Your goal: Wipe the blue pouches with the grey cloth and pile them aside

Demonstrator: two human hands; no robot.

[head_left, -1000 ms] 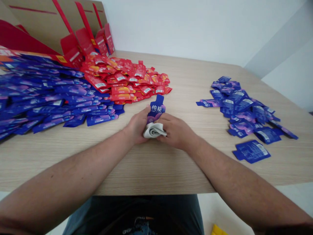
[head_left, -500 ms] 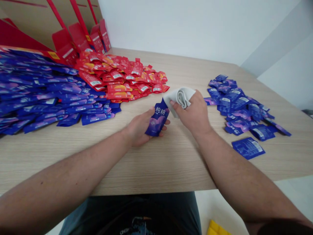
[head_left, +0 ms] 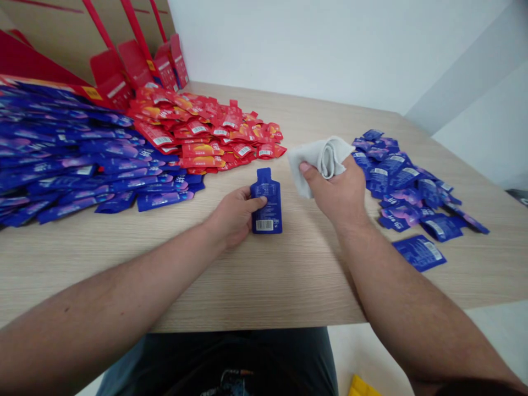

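We record the left hand (head_left: 235,215) half-closed, its fingers and thumb reaching onto the left edge of a flat dark-blue foil pouch (head_left: 266,209). The pouch lies at the middle of the frame with its narrow spout end pointing away from us, its printed back facing up, and a white barcode label (head_left: 264,225) near its lower end. The right hand (head_left: 336,190) is closed around a folded off-white cloth (head_left: 317,162), which bulges out past the fingers. This hand is near the pouch but not touching it. We cannot tell whether the cloth meets the counter.

Beyond the hands, the light wood-grain counter (head_left: 297,286) carries a glossy red-and-orange sachet heap (head_left: 206,132) at upper centre-left. A larger drift of blue-and-purple sachets (head_left: 74,159) lies against it at the left of the frame. At the right is a smaller loose pile of blue sachets (head_left: 404,184), with one flat blue sachet (head_left: 418,253) lying just below it. Red-and-tan cardboard display boxes (head_left: 136,60) stand at the upper left, against a white wall (head_left: 330,49).
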